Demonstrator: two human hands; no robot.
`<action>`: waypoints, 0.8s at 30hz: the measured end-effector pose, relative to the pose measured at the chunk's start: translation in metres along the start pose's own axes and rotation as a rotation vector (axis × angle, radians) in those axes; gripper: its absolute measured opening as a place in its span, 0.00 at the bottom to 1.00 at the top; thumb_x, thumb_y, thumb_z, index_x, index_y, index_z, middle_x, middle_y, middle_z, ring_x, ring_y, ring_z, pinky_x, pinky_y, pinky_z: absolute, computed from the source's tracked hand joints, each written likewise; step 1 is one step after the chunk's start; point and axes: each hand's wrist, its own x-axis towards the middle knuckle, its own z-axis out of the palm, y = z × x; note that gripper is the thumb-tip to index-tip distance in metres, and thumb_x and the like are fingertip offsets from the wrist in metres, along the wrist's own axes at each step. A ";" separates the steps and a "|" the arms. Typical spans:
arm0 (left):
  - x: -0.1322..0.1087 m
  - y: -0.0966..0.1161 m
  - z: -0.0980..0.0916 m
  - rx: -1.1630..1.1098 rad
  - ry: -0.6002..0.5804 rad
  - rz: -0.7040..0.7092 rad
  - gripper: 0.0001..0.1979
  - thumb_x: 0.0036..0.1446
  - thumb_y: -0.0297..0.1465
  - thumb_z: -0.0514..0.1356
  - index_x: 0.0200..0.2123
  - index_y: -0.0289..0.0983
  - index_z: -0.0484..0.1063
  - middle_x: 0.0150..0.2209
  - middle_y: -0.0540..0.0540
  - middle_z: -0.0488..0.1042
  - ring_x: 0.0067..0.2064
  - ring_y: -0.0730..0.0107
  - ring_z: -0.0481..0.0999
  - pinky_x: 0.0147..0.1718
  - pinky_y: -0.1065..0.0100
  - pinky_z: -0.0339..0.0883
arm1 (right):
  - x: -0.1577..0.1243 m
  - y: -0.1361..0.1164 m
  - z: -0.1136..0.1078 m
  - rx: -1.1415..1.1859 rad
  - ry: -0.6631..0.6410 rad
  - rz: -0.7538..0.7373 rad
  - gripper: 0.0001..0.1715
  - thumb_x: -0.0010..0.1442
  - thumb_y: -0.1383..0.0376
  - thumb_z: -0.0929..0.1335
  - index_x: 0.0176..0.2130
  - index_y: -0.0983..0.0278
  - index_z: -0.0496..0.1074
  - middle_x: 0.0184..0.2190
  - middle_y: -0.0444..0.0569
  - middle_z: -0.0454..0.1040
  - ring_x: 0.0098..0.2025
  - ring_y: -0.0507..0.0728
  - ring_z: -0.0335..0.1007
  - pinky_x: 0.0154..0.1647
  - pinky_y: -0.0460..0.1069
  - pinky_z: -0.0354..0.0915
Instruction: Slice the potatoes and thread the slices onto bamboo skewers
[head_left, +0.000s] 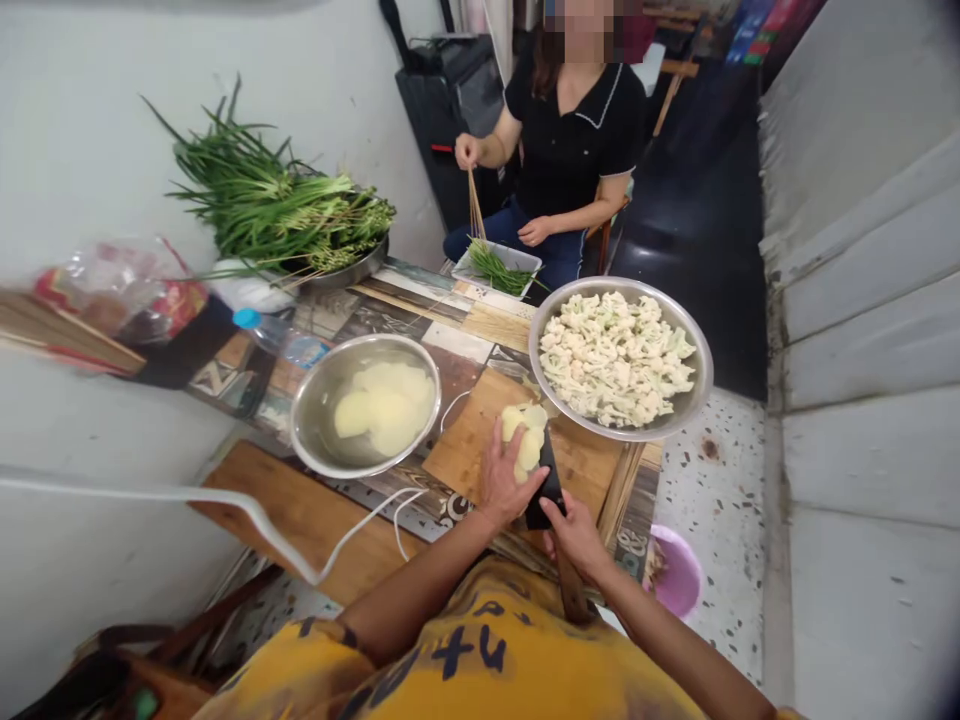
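My left hand [504,478] presses down on a peeled potato [526,438] that lies partly sliced on a wooden cutting board [480,430]. My right hand [576,535] is closed round the handle of a dark cleaver [544,492], whose blade stands against the right side of the potato. Left of the board a steel bowl [315,400] holds water and several potato slices [386,405]. Right of the board a wide steel basin [694,395] is heaped with cauliflower florets [615,360].
A person in a black shirt [574,130] sits across the table, holding bamboo skewers over a white tray of greens [496,268]. A bundle of green chives [277,210] fills a pan at the back left. A water bottle [281,335], a white cable [225,500] and a pink bowl [679,570] on the floor are nearby.
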 end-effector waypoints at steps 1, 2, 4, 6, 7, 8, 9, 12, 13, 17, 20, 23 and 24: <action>0.001 -0.001 -0.013 -0.002 0.041 -0.001 0.38 0.52 0.46 0.56 0.62 0.38 0.47 0.65 0.38 0.34 0.65 0.53 0.39 0.59 0.53 0.44 | 0.001 -0.010 0.006 -0.008 -0.021 -0.001 0.19 0.54 0.48 0.62 0.33 0.61 0.59 0.07 0.34 0.59 0.09 0.50 0.54 0.10 0.44 0.54; 0.004 -0.004 -0.026 -0.003 0.082 -0.004 0.38 0.52 0.45 0.56 0.62 0.38 0.47 0.65 0.38 0.34 0.65 0.52 0.39 0.59 0.52 0.43 | 0.004 -0.021 0.013 -0.018 -0.046 -0.007 0.19 0.54 0.48 0.62 0.33 0.61 0.59 0.07 0.33 0.59 0.08 0.50 0.54 0.09 0.44 0.54; 0.012 -0.016 -0.054 -0.002 0.165 -0.029 0.38 0.51 0.45 0.57 0.62 0.39 0.46 0.65 0.38 0.35 0.65 0.52 0.40 0.59 0.52 0.43 | 0.017 -0.045 0.032 -0.041 -0.125 -0.031 0.19 0.55 0.49 0.62 0.35 0.61 0.60 0.07 0.33 0.59 0.09 0.51 0.55 0.09 0.44 0.54; 0.023 -0.037 -0.079 0.004 0.227 -0.096 0.38 0.52 0.45 0.57 0.62 0.39 0.46 0.65 0.39 0.38 0.64 0.54 0.41 0.59 0.54 0.44 | 0.036 -0.071 0.057 -0.067 -0.220 -0.058 0.16 0.56 0.52 0.61 0.35 0.61 0.60 0.08 0.33 0.59 0.09 0.51 0.56 0.10 0.44 0.55; 0.030 -0.050 -0.090 0.009 0.254 -0.138 0.38 0.52 0.45 0.57 0.62 0.40 0.47 0.65 0.39 0.39 0.64 0.55 0.42 0.59 0.55 0.44 | 0.047 -0.084 0.072 -0.088 -0.264 -0.073 0.12 0.57 0.55 0.61 0.35 0.61 0.59 0.08 0.33 0.60 0.09 0.50 0.56 0.10 0.44 0.56; 0.037 -0.064 -0.098 0.017 0.274 -0.180 0.37 0.52 0.45 0.56 0.62 0.40 0.48 0.65 0.40 0.42 0.64 0.55 0.44 0.59 0.56 0.45 | 0.058 -0.096 0.087 -0.117 -0.295 -0.080 0.09 0.58 0.58 0.61 0.34 0.61 0.59 0.09 0.34 0.61 0.09 0.50 0.56 0.10 0.44 0.57; 0.043 -0.079 -0.105 0.028 0.285 -0.227 0.36 0.53 0.46 0.55 0.62 0.40 0.49 0.64 0.40 0.45 0.64 0.56 0.45 0.59 0.56 0.46 | 0.069 -0.107 0.102 -0.153 -0.330 -0.068 0.05 0.58 0.62 0.60 0.35 0.61 0.59 0.09 0.34 0.62 0.10 0.51 0.58 0.11 0.44 0.58; 0.060 -0.122 -0.114 0.066 0.315 -0.417 0.29 0.58 0.44 0.48 0.60 0.35 0.54 0.59 0.37 0.58 0.61 0.55 0.53 0.58 0.55 0.49 | 0.094 -0.134 0.139 -0.315 -0.322 -0.002 0.06 0.57 0.70 0.58 0.36 0.62 0.59 0.08 0.34 0.59 0.11 0.53 0.62 0.12 0.45 0.60; 0.063 -0.133 -0.115 0.105 0.320 -0.471 0.28 0.59 0.42 0.47 0.59 0.34 0.56 0.57 0.36 0.60 0.61 0.54 0.54 0.57 0.53 0.48 | 0.099 -0.140 0.146 -0.380 -0.308 0.003 0.06 0.56 0.71 0.59 0.36 0.63 0.59 0.07 0.35 0.59 0.12 0.54 0.62 0.12 0.46 0.61; 0.067 -0.159 -0.113 0.296 0.366 -0.598 0.23 0.60 0.39 0.46 0.56 0.37 0.60 0.58 0.35 0.59 0.63 0.48 0.47 0.56 0.41 0.40 | 0.105 -0.150 0.146 -0.479 -0.235 -0.003 0.08 0.55 0.72 0.59 0.37 0.64 0.60 0.07 0.36 0.58 0.13 0.55 0.64 0.13 0.45 0.60; 0.067 -0.153 -0.113 0.216 0.330 -0.442 0.24 0.62 0.37 0.42 0.59 0.35 0.57 0.59 0.37 0.58 0.63 0.57 0.49 0.58 0.49 0.43 | 0.102 -0.152 0.135 -0.432 -0.231 0.019 0.08 0.55 0.73 0.58 0.37 0.64 0.60 0.07 0.36 0.58 0.12 0.54 0.62 0.13 0.45 0.61; 0.067 -0.137 -0.114 0.163 0.231 -0.243 0.25 0.62 0.39 0.42 0.61 0.40 0.51 0.63 0.41 0.51 0.64 0.60 0.44 0.59 0.51 0.40 | 0.099 -0.153 0.131 -0.397 -0.266 0.002 0.08 0.56 0.72 0.57 0.36 0.63 0.60 0.07 0.35 0.59 0.12 0.53 0.62 0.13 0.44 0.61; 0.067 -0.134 -0.115 0.179 0.214 -0.243 0.25 0.62 0.39 0.42 0.61 0.42 0.50 0.64 0.42 0.48 0.65 0.59 0.42 0.59 0.48 0.37 | 0.097 -0.153 0.131 -0.393 -0.281 -0.018 0.07 0.56 0.72 0.57 0.36 0.62 0.59 0.07 0.34 0.59 0.12 0.53 0.62 0.13 0.44 0.60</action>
